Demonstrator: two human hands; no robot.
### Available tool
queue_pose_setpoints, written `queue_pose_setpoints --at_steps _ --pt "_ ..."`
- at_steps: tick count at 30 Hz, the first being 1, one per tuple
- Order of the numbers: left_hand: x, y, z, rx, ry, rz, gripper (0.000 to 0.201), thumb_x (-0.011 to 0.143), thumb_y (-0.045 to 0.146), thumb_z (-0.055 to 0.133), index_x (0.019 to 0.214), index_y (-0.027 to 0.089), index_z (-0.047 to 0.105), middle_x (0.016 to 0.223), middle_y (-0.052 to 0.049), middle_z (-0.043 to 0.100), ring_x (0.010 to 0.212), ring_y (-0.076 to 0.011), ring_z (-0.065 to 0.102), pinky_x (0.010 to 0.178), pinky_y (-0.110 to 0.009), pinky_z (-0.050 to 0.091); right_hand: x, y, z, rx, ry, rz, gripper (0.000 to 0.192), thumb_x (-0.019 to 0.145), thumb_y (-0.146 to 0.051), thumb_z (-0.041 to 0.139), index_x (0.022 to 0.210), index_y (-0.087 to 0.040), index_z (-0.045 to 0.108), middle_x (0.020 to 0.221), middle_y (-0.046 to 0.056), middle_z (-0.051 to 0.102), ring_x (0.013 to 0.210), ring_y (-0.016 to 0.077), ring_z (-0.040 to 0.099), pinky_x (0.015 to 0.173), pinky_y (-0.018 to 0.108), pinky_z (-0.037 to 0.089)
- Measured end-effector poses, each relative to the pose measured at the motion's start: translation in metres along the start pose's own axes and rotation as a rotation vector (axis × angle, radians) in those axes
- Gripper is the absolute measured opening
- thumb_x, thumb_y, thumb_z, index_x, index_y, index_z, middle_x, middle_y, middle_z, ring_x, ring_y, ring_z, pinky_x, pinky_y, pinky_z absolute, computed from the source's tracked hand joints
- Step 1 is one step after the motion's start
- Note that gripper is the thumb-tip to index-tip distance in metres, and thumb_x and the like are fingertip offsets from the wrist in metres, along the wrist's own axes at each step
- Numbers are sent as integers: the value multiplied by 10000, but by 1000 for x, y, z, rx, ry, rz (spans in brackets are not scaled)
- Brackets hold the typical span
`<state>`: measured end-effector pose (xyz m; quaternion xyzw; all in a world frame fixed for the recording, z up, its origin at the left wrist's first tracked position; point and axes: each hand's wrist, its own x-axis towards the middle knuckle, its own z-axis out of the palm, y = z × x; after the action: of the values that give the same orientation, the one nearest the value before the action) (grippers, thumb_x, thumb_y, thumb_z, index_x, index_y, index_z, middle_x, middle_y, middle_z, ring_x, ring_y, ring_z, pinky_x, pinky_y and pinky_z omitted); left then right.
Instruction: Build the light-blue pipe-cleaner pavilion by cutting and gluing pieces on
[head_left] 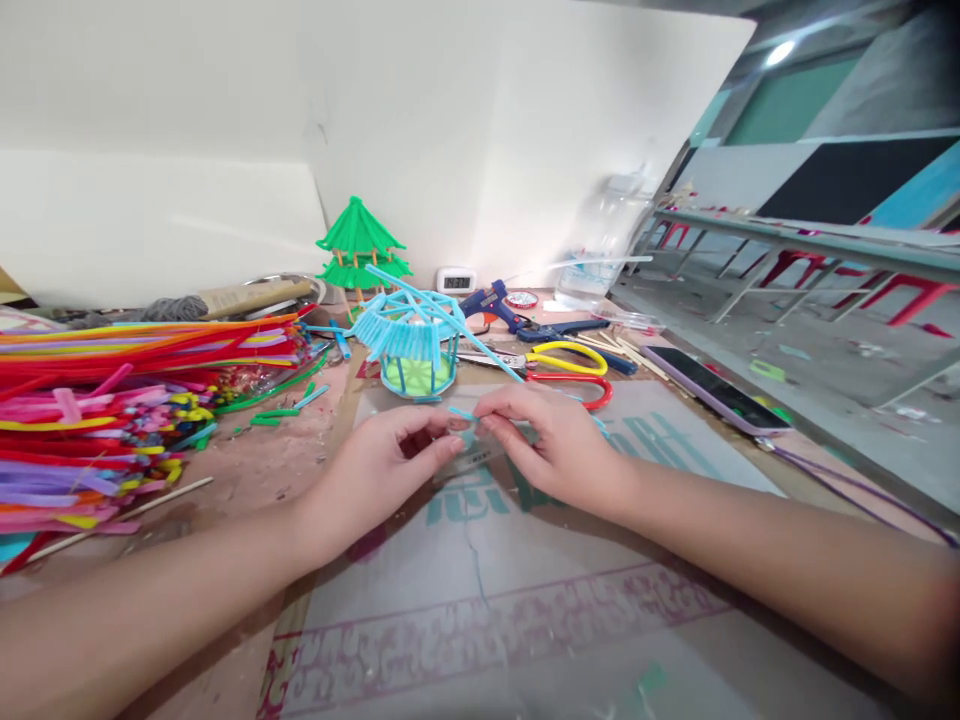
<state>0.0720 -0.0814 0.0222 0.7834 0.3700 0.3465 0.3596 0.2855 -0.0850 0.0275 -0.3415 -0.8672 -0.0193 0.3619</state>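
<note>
A short light-blue pipe cleaner [463,413] spans the small gap between my two hands. My right hand [551,440] pinches it between thumb and index finger. At its other end, the thumb and curled fingers of my left hand [397,455] are closed on it; the fingers partly hide the contact. Just behind stands a small round pavilion [412,340] made of light-blue pipe cleaners, with a green floor and a partly covered roof frame. Long blue strips [480,345] lie slanting across its top and run down behind my right hand.
Bundles of coloured pipe cleaners [97,420] fill the left side. Behind the pavilion are a green tiered roof model [360,245], a timer [456,281] and a glue gun [491,303]. Scissors [570,358], pliers [491,359], a water bottle [600,245] and a phone [712,388] lie rightward.
</note>
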Motion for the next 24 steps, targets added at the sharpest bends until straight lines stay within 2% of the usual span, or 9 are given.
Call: queue_pose_setpoints --at_steps 3,7,9,11,14,17,21,24 --pt "-1 0 1 66 6 38 190 914 306 578 988 196 713 916 -8 735 813 -149 653 738 -257 496 3 -2 -4 24 -46 -15 158 941 -179 517 1004 -158 661 909 57 748 834 185 690 767 314 527" --pt "-1 0 0 78 3 40 185 919 300 575 989 195 711 914 -10 736 802 -147 655 725 -256 502 5 -2 -4 166 -92 134 251 939 -177 537 1149 -180 674 1118 54 745 1022 182 690 882 307 531" --pt "-1 0 0 83 8 36 178 916 293 581 986 198 714 899 -6 735 784 -143 651 705 -250 500 6 -3 -4 250 -107 210 228 925 -166 555 1096 -194 703 1073 32 759 984 167 702 865 283 537" --pt "-1 1 0 86 10 27 173 913 293 586 978 200 717 871 0 732 753 -136 644 691 -244 499 8 -5 -4 307 -106 253 179 906 -151 569 987 -198 721 949 11 770 873 148 711 784 253 547" --pt "-1 2 1 89 7 16 174 911 312 590 949 196 715 819 6 719 698 -127 623 661 -239 497 10 -8 -4 320 -93 283 128 888 -154 584 883 -198 704 832 -3 745 769 135 688 664 225 527" --pt "-2 3 1 94 3 5 178 907 324 593 934 194 711 797 6 711 676 -126 614 636 -235 494 11 -10 -5 307 -84 277 102 885 -166 595 853 -195 688 812 -2 731 749 132 671 612 212 497" --pt "-2 2 1 93 13 4 184 911 331 590 968 205 711 808 5 709 672 -123 612 632 -230 494 10 -10 -5 298 -62 258 101 892 -160 594 856 -185 685 789 -6 723 718 122 659 623 212 490" --pt "-3 1 1 99 2 14 187 921 330 580 994 219 712 817 9 707 678 -121 613 639 -228 494 7 -8 -4 279 -53 208 120 908 -166 580 958 -191 687 886 6 739 795 131 677 714 231 513"
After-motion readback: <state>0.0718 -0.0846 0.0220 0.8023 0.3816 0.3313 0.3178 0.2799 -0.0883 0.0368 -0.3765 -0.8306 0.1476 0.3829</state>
